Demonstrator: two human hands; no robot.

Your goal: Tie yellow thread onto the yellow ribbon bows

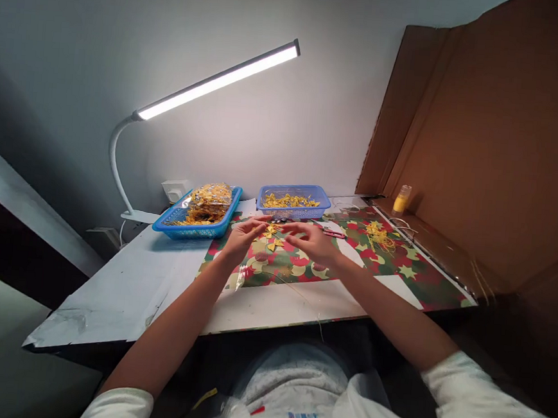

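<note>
My left hand (246,237) is closed in a pinch at the left side of a small gold ribbon bow (271,230), just above the patterned sheet. From the other side my right hand (312,242) reaches toward the same bow, its index finger stretched out and its thumb apart below. Nothing clear shows between the right fingers. A second gold bow (275,243) lies just below the first one. A thin gold thread (296,291) runs across the near part of the table and hangs over the front edge.
A blue basket (195,230) with gold pieces and a clear bag stands left; a purple-blue basket (292,212) of gold bows is behind. Right are a gold thread tangle (380,236), a red-handled tool (334,233) and a yellow-filled jar (402,200). A lamp (219,80) hangs above.
</note>
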